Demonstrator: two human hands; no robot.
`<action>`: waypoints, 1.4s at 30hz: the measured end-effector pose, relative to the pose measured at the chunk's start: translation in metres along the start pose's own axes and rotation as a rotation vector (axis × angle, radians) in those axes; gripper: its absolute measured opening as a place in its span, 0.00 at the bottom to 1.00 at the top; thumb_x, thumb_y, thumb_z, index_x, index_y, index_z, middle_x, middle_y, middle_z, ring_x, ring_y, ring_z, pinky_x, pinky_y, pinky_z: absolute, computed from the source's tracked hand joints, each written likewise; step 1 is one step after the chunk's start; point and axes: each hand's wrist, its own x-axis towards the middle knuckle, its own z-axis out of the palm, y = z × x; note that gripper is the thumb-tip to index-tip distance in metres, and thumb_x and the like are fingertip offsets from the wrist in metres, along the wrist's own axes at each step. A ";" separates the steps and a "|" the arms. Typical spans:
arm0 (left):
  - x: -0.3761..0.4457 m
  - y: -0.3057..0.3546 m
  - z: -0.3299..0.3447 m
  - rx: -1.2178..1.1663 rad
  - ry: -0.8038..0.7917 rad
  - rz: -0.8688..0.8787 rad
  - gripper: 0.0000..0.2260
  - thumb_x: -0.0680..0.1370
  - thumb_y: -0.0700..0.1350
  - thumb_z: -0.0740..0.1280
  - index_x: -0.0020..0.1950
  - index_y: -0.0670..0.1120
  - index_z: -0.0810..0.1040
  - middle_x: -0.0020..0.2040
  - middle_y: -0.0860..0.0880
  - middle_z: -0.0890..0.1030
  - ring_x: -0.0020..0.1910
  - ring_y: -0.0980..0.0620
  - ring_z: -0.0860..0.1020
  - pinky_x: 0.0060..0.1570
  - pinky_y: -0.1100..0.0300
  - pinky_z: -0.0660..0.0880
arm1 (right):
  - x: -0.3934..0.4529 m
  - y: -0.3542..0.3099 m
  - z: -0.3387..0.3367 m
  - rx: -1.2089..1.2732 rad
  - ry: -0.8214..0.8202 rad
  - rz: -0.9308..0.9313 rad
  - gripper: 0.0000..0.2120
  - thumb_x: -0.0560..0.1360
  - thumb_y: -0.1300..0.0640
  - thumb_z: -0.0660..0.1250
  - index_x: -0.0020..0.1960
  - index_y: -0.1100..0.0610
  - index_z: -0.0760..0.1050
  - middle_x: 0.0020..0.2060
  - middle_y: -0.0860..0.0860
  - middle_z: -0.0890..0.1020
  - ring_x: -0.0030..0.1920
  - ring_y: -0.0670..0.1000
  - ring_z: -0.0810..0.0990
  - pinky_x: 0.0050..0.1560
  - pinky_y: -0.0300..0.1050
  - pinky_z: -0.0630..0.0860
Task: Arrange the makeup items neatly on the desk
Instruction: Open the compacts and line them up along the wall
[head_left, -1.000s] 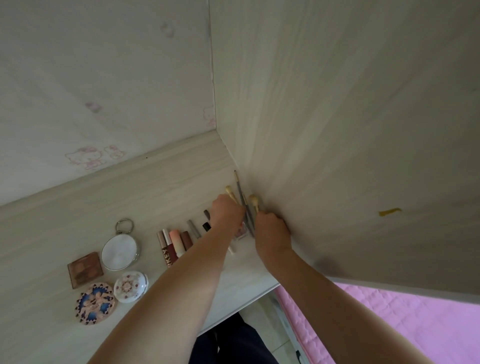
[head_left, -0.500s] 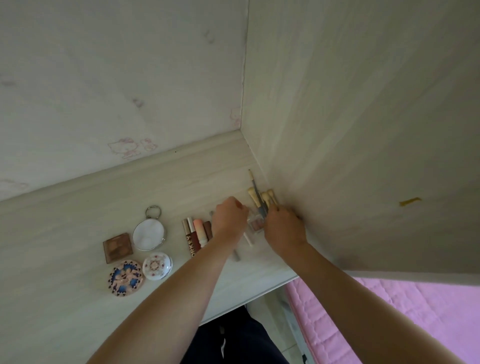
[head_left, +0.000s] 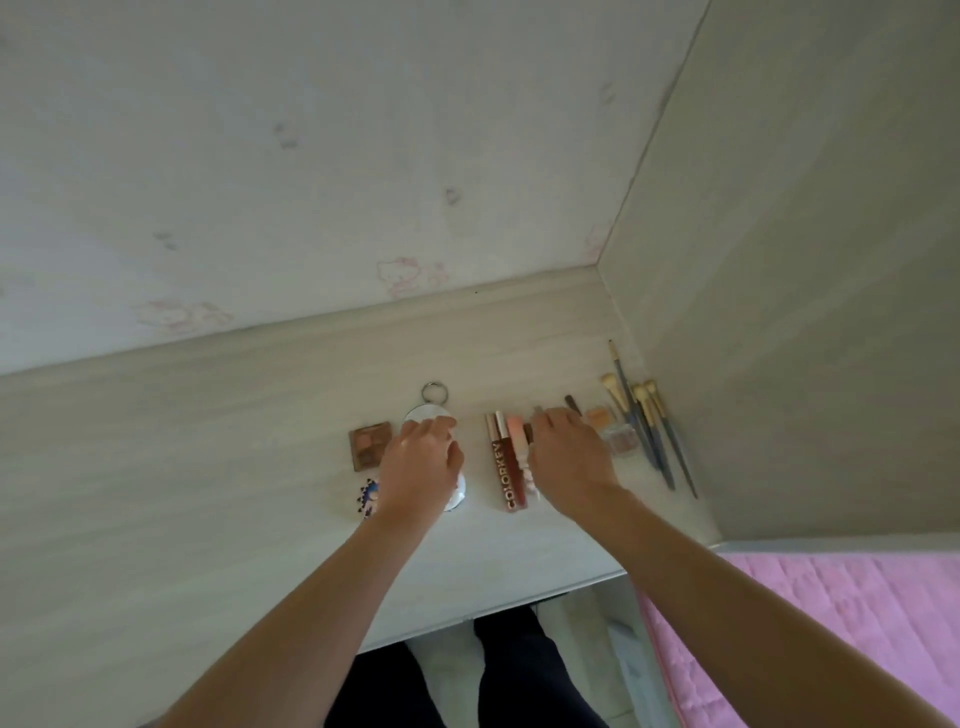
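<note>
Makeup lies in a row on the pale wooden desk (head_left: 218, 467). My left hand (head_left: 426, 462) rests over the round ring-handled mirror (head_left: 431, 410) and a white round compact (head_left: 460, 496), with its fingers loosely bent. My right hand (head_left: 566, 457) lies on the lip tubes just right of the brown COLORKEY lip gloss (head_left: 506, 467) and a peach tube (head_left: 517, 431). A brown eyeshadow palette (head_left: 370, 444) and a blue patterned compact (head_left: 368, 499) sit left of my left hand. Several makeup brushes (head_left: 649, 431) lie along the right wall panel, beside two small orange pots (head_left: 610, 428).
A wooden side panel (head_left: 805, 312) walls off the desk on the right and a wallpapered wall (head_left: 311, 182) stands behind. The desk's front edge (head_left: 493, 613) is close to my dark-clothed legs. A pink bed cover (head_left: 831, 623) lies at the lower right.
Both hands have left the brushes by the right panel and moved left: the left hand onto the mirror and compact, the right onto the lip tubes. The camera has swung left.
</note>
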 end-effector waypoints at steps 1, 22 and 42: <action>-0.004 -0.015 -0.005 0.024 -0.008 0.005 0.10 0.75 0.42 0.64 0.55 0.45 0.79 0.47 0.49 0.82 0.51 0.47 0.76 0.49 0.55 0.72 | 0.001 -0.013 0.002 0.007 -0.005 0.001 0.18 0.79 0.57 0.57 0.67 0.59 0.66 0.64 0.55 0.72 0.67 0.56 0.67 0.66 0.48 0.67; -0.009 -0.187 -0.040 0.162 -0.202 0.332 0.26 0.78 0.46 0.64 0.75 0.44 0.63 0.73 0.47 0.67 0.74 0.47 0.61 0.73 0.55 0.57 | 0.019 -0.165 0.023 -0.090 -0.006 -0.042 0.23 0.79 0.58 0.55 0.73 0.58 0.57 0.72 0.53 0.62 0.75 0.55 0.54 0.72 0.47 0.58; 0.067 -0.142 0.016 -0.135 -0.166 0.667 0.29 0.73 0.54 0.70 0.71 0.46 0.68 0.67 0.49 0.75 0.71 0.49 0.65 0.69 0.55 0.64 | 0.046 -0.117 0.055 0.051 0.135 0.113 0.29 0.74 0.44 0.62 0.70 0.55 0.61 0.65 0.52 0.69 0.63 0.56 0.71 0.57 0.48 0.63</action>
